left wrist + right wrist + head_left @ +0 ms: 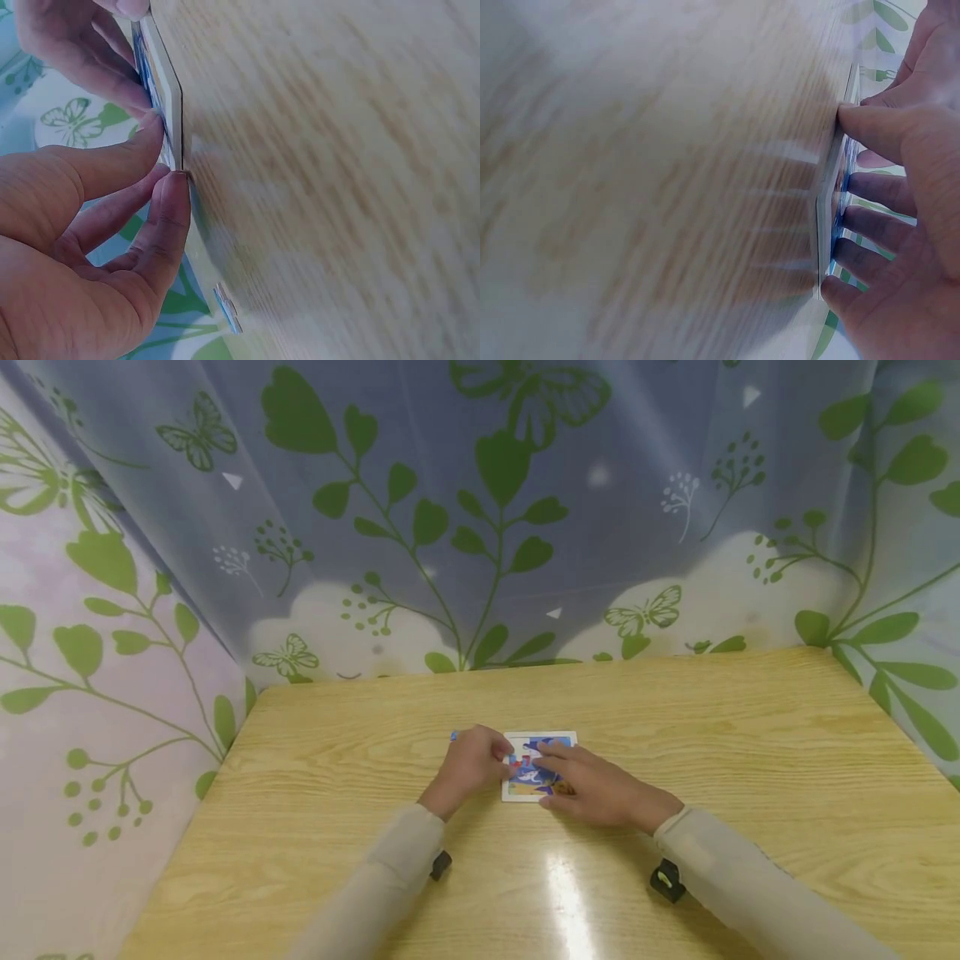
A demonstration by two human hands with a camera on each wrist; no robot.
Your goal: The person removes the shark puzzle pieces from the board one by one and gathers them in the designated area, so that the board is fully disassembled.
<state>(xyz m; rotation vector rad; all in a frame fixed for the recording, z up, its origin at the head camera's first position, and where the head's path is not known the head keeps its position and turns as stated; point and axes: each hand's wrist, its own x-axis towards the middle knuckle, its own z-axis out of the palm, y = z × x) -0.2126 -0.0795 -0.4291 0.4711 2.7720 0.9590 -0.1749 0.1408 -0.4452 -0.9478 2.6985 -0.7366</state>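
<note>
- a wooden table (675, 735) stands against a curtain (480, 510) printed with green leaves and butterflies.
- a small puzzle board (558, 739) with a blue picture lies flat near the table's middle.
- right hand (592, 785) lies on the board, fingers (870, 225) fairly straight, pressing its face.
- left hand (468, 764) is at the board's left edge, fingers curled, tips touching that edge.
- 1 loose blue piece (227, 307) lies just left of the left hand.
</note>
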